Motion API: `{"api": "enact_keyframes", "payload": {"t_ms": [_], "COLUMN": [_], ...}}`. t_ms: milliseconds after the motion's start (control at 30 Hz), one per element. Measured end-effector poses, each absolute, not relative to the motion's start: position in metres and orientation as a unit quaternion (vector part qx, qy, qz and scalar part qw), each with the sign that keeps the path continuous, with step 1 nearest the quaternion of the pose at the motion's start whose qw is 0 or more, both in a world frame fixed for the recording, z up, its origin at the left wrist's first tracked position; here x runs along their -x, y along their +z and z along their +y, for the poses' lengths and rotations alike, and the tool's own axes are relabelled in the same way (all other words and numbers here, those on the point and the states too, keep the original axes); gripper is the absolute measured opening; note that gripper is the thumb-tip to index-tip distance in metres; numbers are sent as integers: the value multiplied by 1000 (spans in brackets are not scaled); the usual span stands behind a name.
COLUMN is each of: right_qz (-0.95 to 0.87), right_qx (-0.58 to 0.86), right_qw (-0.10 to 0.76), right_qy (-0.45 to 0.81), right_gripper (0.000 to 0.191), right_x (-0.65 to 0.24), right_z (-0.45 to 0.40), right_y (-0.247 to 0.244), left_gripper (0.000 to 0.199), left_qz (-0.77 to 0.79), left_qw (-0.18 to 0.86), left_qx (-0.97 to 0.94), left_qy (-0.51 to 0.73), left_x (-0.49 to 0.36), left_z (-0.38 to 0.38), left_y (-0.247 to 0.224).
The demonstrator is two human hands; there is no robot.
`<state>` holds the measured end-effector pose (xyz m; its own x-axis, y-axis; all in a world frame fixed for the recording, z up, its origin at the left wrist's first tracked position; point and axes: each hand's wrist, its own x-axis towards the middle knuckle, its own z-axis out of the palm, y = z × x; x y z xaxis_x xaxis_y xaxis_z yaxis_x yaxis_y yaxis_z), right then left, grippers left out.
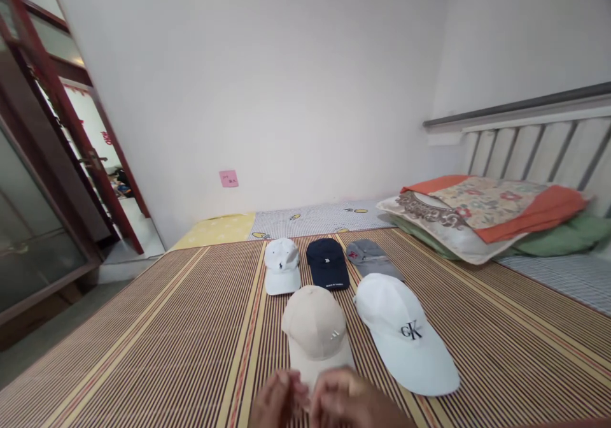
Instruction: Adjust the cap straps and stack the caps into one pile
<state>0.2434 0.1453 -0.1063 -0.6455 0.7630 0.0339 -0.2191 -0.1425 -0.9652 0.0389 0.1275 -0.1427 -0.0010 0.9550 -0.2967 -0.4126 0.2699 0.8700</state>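
A beige baseball cap (315, 323) lies with its brim toward me and a small logo on its front. My left hand (277, 399) and my right hand (351, 399) are close together at the front edge of that brim. Their fingers look curled but are smeared by motion, so I cannot tell whether they grip the brim or only hover over it. To the right lies a white cap (405, 332) with dark CK letters. Behind, in a row, are a white cap (281, 265) with a small emblem, a navy cap (327, 263) and a grey cap (375, 260).
The caps lie on a striped woven mat (181, 326) covering a bed. At the right, pillows (501, 202) are piled by a white slatted headboard (534, 151). A pink note (228, 178) is on the wall. A red-framed door (86, 135) stands at the left.
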Motion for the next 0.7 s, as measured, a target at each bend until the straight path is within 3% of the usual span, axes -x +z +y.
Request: {"api": "enact_keyframes", "payload": {"t_ms": [133,333,533,700], "right_qz": [-524,-436,-546,-625], "right_qx": [246,274,388,502], "right_qw": [496,620,582,497], "right_qy": [647,592,461,332], "right_gripper": [41,48,61,48], "right_x": [-249,-248,-245,-246], "right_z": [196,255,296,323], "right_y": [-64,-52,-64,-108], "left_gripper": [40,12,10,6], "left_qz": [442,371,393,470], "left_qw": [479,462,491,513], "left_qx": [-263,-187,-168,-138], "left_qy": [711,784,759,705], "left_x": [-17,-6,-11,-9], "left_z": [187,246,267,283], "left_y": [-100,-55,-85,-133]}}
